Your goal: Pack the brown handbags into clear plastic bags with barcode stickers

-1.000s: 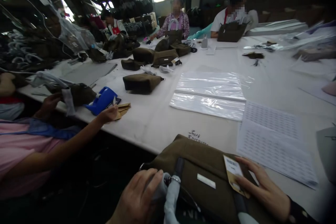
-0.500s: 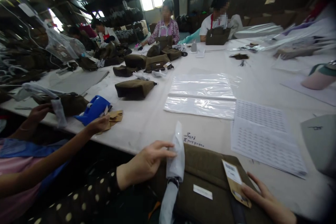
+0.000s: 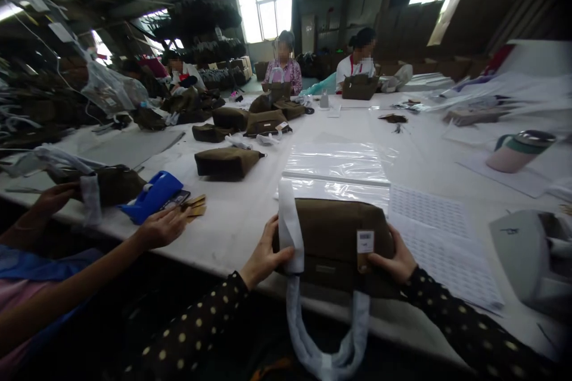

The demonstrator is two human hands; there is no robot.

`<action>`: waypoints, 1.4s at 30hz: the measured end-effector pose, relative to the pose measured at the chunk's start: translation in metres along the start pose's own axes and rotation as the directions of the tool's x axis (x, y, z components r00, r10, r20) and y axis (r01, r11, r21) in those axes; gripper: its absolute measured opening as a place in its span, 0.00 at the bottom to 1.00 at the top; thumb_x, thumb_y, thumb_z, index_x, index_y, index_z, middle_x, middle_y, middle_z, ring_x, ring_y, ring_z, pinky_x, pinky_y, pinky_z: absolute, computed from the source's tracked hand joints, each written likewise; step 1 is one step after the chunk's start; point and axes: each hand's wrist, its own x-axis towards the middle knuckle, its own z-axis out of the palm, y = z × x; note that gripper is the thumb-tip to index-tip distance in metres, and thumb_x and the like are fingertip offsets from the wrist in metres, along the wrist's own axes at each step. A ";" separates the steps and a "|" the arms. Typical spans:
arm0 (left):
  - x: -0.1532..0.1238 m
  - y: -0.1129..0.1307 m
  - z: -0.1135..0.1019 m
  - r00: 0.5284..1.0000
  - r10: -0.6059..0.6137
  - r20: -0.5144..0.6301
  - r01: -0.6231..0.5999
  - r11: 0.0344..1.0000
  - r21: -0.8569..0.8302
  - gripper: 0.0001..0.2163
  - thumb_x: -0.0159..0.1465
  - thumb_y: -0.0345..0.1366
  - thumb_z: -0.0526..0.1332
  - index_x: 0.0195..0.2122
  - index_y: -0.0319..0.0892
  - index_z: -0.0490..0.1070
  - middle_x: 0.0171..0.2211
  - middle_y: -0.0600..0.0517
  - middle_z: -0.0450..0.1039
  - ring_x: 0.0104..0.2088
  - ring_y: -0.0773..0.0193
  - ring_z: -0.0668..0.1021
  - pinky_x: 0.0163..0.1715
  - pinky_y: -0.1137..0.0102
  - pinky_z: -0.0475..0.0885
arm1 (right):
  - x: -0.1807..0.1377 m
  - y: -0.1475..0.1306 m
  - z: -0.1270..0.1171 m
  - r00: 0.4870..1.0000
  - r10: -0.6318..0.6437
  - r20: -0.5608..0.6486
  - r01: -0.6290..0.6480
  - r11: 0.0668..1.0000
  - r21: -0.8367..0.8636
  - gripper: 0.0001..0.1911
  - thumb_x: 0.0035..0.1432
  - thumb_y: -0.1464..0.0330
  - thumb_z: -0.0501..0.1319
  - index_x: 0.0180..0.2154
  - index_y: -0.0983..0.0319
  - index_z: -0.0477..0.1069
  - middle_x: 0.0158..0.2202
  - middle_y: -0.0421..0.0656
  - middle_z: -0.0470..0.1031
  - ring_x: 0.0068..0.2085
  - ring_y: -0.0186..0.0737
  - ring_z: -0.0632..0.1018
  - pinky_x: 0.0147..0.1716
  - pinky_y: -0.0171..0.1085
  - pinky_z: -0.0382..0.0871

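Between my two hands is a dark olive-brown handbag [image 3: 333, 232], held at the table's front edge. My left hand [image 3: 266, 253] grips its left end, thumb over a white wrapped strap [image 3: 291, 229] that stands along that side. My right hand [image 3: 397, 257] is closed round the right end, its thumb by a hanging tag [image 3: 365, 244] with a barcode label. The wrapped handles [image 3: 328, 363] hang in a loop below the bag toward me. Fingers behind the bag are hidden.
Clear plastic bags [image 3: 335, 161] and printed sheets [image 3: 447, 244] lie beyond and right. A tumbler [image 3: 518, 152] stands farther right. At left, a co-worker's hands [image 3: 163, 226] hold brown tags near a blue tape dispenser [image 3: 152, 196]. More olive bags [image 3: 227, 164] sit mid-table; people work behind.
The bag has been lifted and tipped up, its handles now dangling toward me. My left hand went from touching the wrapped strap to gripping the bag's end; my right hand now grips the other end.
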 end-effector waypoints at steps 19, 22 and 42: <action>0.082 0.035 0.000 0.937 0.334 -0.104 -0.188 0.732 0.655 0.09 0.59 0.38 0.60 0.41 0.48 0.72 0.48 0.49 0.67 0.52 0.55 0.64 0.53 0.55 0.58 | 0.001 0.011 0.028 0.804 -0.580 -0.134 0.337 0.629 -0.700 0.33 0.52 0.61 0.57 0.58 0.56 0.50 0.62 0.48 0.47 0.59 0.58 0.56 0.55 0.57 0.53; 0.124 0.028 -0.008 0.972 0.194 0.134 -0.230 0.654 0.721 0.15 0.51 0.43 0.66 0.40 0.47 0.74 0.49 0.49 0.68 0.52 0.50 0.65 0.53 0.52 0.56 | 0.001 0.014 0.041 0.829 -0.552 -0.090 0.327 0.609 -0.723 0.31 0.55 0.62 0.53 0.60 0.55 0.47 0.63 0.47 0.43 0.60 0.60 0.54 0.53 0.58 0.55; 0.109 0.025 -0.002 0.950 0.221 0.219 -0.308 0.761 0.571 0.02 0.53 0.37 0.66 0.28 0.53 0.77 0.42 0.56 0.74 0.52 0.56 0.65 0.58 0.52 0.45 | 0.002 0.027 0.046 0.850 -0.519 -0.089 0.314 0.635 -0.706 0.33 0.55 0.62 0.53 0.61 0.54 0.44 0.63 0.45 0.44 0.60 0.58 0.54 0.54 0.56 0.56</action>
